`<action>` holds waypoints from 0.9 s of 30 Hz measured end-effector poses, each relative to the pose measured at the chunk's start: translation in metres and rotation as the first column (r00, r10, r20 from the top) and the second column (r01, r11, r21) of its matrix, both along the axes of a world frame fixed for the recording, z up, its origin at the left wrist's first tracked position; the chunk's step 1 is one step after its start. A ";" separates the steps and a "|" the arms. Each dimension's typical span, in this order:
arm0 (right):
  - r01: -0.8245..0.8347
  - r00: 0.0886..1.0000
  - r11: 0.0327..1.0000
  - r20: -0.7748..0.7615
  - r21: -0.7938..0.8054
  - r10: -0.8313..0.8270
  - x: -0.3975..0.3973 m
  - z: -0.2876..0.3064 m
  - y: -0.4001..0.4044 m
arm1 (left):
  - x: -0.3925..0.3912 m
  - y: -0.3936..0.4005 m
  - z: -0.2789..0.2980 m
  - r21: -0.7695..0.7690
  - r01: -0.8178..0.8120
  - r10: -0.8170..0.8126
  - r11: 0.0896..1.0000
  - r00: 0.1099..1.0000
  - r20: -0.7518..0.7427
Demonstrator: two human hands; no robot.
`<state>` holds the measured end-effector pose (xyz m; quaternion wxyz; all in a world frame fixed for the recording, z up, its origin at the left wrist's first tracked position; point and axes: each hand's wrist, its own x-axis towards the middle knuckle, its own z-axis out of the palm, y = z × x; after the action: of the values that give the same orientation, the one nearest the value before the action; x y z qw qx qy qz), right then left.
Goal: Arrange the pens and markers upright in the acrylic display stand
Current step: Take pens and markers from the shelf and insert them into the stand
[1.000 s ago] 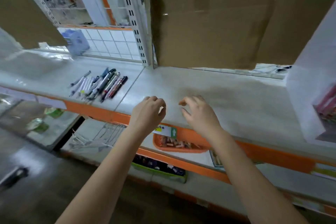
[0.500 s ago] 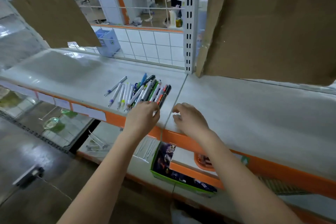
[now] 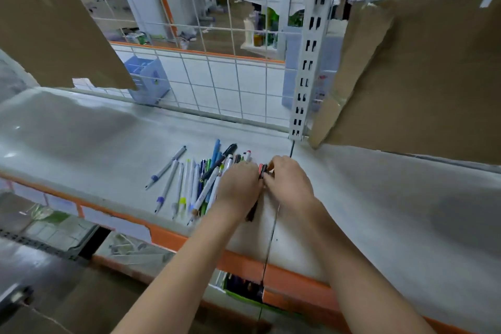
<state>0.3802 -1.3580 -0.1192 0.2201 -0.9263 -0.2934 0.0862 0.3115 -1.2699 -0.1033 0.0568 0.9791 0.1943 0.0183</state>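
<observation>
white shelf (image 3: 81, 144) | pens (image 3: 189, 182) loose, flat, left of hands | left hand (image 3: 238, 190) on pile, grip unclear | right hand (image 3: 290, 184) pinching dark marker (image 3: 262, 171)

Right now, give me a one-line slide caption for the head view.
Both hands, left hand and right hand, gather the pens and markers lying flat on the white shelf.

Cool, even light falls from above, bright on the pale shelf (image 3: 89, 144). Glare patches sit far left of the hands (image 3: 238, 187), and soft shadows lie under the forearms and to their right. The wide lens bows straight lines towards the edges. Motion blur smears the cardboard (image 3: 423, 73) above and the floor below.
</observation>
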 end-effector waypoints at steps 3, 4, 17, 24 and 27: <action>0.059 0.997 0.998 -0.057 -0.010 -0.059 0.004 0.001 0.007 | 0.009 0.011 0.004 -0.037 0.057 -0.059 0.998 0.996 -0.067; 0.079 0.994 0.997 -0.079 -0.025 -0.081 0.005 0.003 0.009 | 0.013 0.015 0.007 -0.059 0.086 -0.091 0.995 0.991 -0.097; 0.366 0.894 0.905 -0.186 -0.219 -0.406 -0.005 0.019 0.037 | 0.034 0.044 0.020 -0.194 0.334 -0.378 0.922 0.884 -0.276; 0.588 0.800 0.809 -0.135 -0.025 -0.585 -0.040 0.014 0.007 | 0.036 0.039 0.019 -0.256 0.372 -0.430 0.892 0.872 -0.233; 0.639 0.764 0.764 -0.194 0.092 -0.616 -0.051 0.023 -0.008 | 0.038 0.040 0.023 -0.426 0.389 -0.505 0.817 0.839 -0.203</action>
<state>0.3289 -1.3664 -0.0964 0.3280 -0.9419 0.0459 0.0552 0.3493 -1.2294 -0.0802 0.2112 0.9591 -0.0376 -0.1847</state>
